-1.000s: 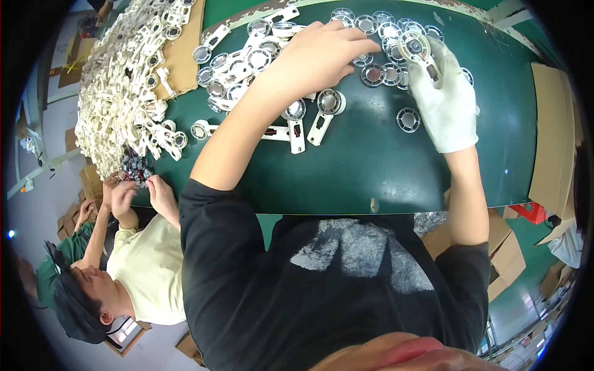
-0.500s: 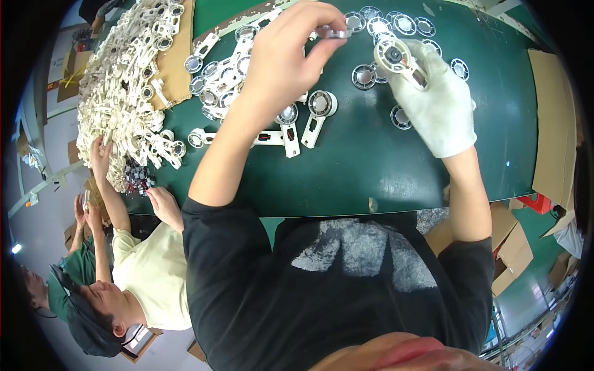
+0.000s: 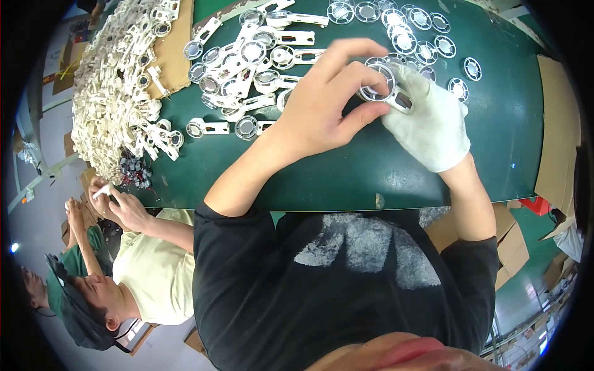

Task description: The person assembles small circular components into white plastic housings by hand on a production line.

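Observation:
My right hand, in a pale glove, grips a white plastic housing with a round head and a slotted handle. A round spoked cover with a shiny rim lies against the housing's head. My bare left hand is closed around that cover's rim, thumb below and fingers above; whether the cover is seated cannot be made out. Beyond my right hand lie several loose round spoked covers. To the left of my left hand is a group of white housings with covered heads.
A large heap of white housings fills the table's left end beside a cardboard sheet. Small dark parts lie at its near edge. Two co-workers sit at the left. Cardboard stands along the right edge of the green table.
My left hand has come down and right, bringing the round cover onto the housing's head. My right hand has tilted the housing slightly. A nearby co-worker's hands have drawn back from the heap.

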Motion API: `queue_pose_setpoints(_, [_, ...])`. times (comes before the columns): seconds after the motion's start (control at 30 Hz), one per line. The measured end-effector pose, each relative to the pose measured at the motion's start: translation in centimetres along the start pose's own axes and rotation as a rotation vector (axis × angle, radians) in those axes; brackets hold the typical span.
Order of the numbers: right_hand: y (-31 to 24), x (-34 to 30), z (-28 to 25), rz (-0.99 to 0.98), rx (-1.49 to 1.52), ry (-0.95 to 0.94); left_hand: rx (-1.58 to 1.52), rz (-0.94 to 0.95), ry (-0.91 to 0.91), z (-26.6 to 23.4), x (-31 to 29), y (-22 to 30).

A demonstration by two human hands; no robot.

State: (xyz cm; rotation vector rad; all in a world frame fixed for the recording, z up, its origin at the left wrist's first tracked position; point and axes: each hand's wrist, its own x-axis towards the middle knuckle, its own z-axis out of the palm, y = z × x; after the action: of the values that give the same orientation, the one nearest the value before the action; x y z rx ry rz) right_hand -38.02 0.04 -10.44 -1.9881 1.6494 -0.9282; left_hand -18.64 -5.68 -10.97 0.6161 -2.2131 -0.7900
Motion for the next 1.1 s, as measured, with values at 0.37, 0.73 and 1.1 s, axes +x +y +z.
queue_pose_setpoints(0.37, [-0.2,0.2,-0.3,-0.008,-0.053,-0.002,-0.036,0.084,-0.027,-1.4,0.6,-0.6])
queue_pose_setpoints(0.73, [0.2,-0.3,0.0,-0.009,-0.021,0.083,-0.371,-0.147,0.054,0.4,-0.7,-0.3])
queue_pose_setpoints(1.1, [-0.4,0.7,-2.0,0.324,0.453,-0.488,-0.333,-0.011,-0.002,0.0,-0.8,-0.2])
